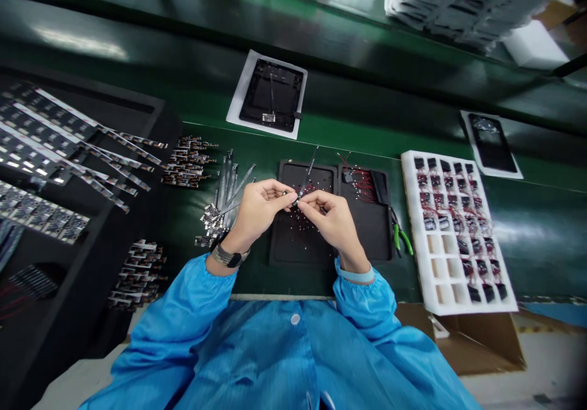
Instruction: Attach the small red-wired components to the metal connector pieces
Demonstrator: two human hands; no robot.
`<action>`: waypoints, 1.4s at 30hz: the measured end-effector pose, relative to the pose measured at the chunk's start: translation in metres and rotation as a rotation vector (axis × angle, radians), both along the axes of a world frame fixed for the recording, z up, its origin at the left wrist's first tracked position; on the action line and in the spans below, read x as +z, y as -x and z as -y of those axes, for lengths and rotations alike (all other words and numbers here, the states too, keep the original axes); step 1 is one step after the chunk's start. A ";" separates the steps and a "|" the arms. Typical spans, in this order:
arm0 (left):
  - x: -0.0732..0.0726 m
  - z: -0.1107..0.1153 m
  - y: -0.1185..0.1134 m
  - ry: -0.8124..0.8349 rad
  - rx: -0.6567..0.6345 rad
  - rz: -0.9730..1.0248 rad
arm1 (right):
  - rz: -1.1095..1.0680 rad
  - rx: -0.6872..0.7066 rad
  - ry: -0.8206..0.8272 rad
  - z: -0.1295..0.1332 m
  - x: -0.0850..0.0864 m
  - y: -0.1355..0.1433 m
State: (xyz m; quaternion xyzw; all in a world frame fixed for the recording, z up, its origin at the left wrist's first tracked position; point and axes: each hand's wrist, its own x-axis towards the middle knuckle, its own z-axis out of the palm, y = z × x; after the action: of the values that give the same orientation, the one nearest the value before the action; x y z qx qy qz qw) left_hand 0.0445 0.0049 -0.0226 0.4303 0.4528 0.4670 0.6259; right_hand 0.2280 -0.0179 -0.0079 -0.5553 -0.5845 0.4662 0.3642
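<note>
My left hand (263,208) and my right hand (332,217) meet above a black tray (279,248), thumbs and fingertips pinched on a small part with a thin dark flex strip (310,168) rising from it. Fine detail between the fingertips is too small to tell. Red bits and small pale specks lie in the tray beneath. Just left of my left hand are several flex strips (225,181) with small circuit boards (211,220). Red-wired parts (362,184) lie in the tray's right section.
Green-handled pliers (402,239) lie beside a white foam tray (493,275) of wired black parts at right. Black panels (273,95) (493,144) rest on white sheets behind. Stacked flex boards (188,162) and a black bin (151,117) stand left.
</note>
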 end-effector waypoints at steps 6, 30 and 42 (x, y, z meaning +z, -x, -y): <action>0.000 0.003 -0.002 -0.060 0.037 -0.115 | 0.035 0.001 0.000 0.001 -0.004 0.000; -0.001 -0.006 0.008 0.109 -0.159 0.142 | -0.160 0.084 0.121 -0.001 -0.001 -0.008; -0.001 -0.003 0.006 0.101 -0.162 0.138 | -0.194 0.080 0.143 -0.002 -0.005 -0.010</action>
State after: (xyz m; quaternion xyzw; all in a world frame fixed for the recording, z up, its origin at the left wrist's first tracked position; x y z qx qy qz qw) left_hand 0.0387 0.0079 -0.0234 0.4003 0.3953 0.4200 0.7121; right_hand 0.2379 -0.0157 -0.0134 -0.5085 -0.5335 0.5723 0.3596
